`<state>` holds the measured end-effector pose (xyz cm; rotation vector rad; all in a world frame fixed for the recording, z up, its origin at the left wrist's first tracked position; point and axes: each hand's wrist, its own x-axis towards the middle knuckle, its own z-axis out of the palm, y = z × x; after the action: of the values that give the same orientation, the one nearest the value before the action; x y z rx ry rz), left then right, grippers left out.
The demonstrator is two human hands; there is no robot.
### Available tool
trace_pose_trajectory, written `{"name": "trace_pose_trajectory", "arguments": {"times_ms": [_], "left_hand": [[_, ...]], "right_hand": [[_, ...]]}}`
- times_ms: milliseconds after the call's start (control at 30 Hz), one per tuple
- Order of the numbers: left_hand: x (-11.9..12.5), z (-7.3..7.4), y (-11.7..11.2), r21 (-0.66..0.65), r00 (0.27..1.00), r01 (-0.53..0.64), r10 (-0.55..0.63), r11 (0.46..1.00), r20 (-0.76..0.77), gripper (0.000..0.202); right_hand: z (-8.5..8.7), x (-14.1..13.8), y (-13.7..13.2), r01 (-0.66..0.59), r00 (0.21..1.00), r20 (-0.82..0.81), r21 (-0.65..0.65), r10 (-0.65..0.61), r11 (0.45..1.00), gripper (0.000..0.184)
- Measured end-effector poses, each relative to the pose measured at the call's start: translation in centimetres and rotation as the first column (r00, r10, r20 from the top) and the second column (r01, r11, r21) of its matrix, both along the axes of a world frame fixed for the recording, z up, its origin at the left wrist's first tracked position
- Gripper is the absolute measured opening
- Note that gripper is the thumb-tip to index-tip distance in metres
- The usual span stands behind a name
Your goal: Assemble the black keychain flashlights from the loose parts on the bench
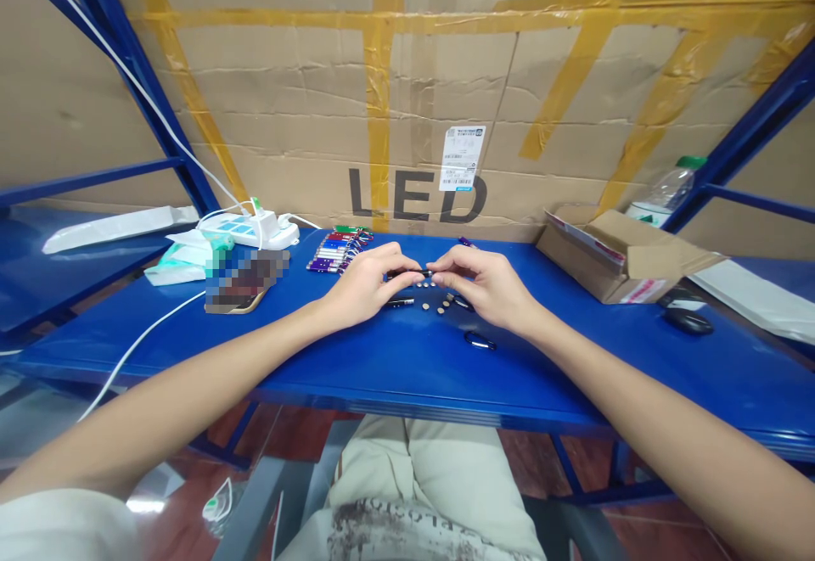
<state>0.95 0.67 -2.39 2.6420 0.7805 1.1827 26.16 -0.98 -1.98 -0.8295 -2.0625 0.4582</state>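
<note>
Both hands meet over the middle of the blue table (pixel 395 357). My left hand (pixel 366 283) and my right hand (pixel 487 285) pinch the two ends of a small black cylinder (pixel 411 273), a keychain flashlight, held just above the tabletop. Under and between the hands lie several small round button cells (pixel 439 309) and another small dark cylinder (pixel 400 301). A blue carabiner clip (pixel 479 341) lies near my right wrist. A row of coloured keychain flashlights (pixel 337 251) lies just behind my left hand.
A white power strip (pixel 251 227) with a cable sits at the back left, beside a teal-and-white packet (pixel 184 257) and a blurred object (pixel 245 279). An open cardboard box (pixel 621 260), a plastic bottle (pixel 668 187) and a black mouse (pixel 688 321) are at the right. Taped cardboard marked LED (pixel 417 196) forms the back wall.
</note>
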Motion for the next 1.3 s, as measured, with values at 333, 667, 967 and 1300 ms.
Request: {"name": "trace_pose_trajectory", "arguments": {"times_ms": [333, 667, 967, 1300], "left_hand": [[-0.02, 0.18, -0.05, -0.004, 1.000, -0.013, 0.014, 1.000, 0.006, 0.032], [0.02, 0.16, 0.22, -0.118, 0.998, 0.000, 0.007, 0.993, 0.061, 0.029], [-0.01, 0.41, 0.11, -0.208, 0.998, 0.063, -0.055, 0.976, 0.042, 0.035], [0.05, 0.51, 0.09, -0.265, 0.997, 0.072, -0.062, 0.962, 0.047, 0.044]], "right_hand": [[0.31, -0.39, -0.73, -0.007, 0.998, -0.062, -0.098, 0.001, 0.995, 0.017], [0.25, -0.02, -0.55, -0.016, 0.999, -0.042, -0.075, 0.013, 0.997, 0.016], [0.62, 0.23, -0.67, 0.019, 0.997, 0.077, 0.122, -0.029, 0.992, 0.012], [0.26, 0.60, -0.36, -0.062, 0.981, 0.196, 0.292, 0.004, 0.954, 0.010]]}}
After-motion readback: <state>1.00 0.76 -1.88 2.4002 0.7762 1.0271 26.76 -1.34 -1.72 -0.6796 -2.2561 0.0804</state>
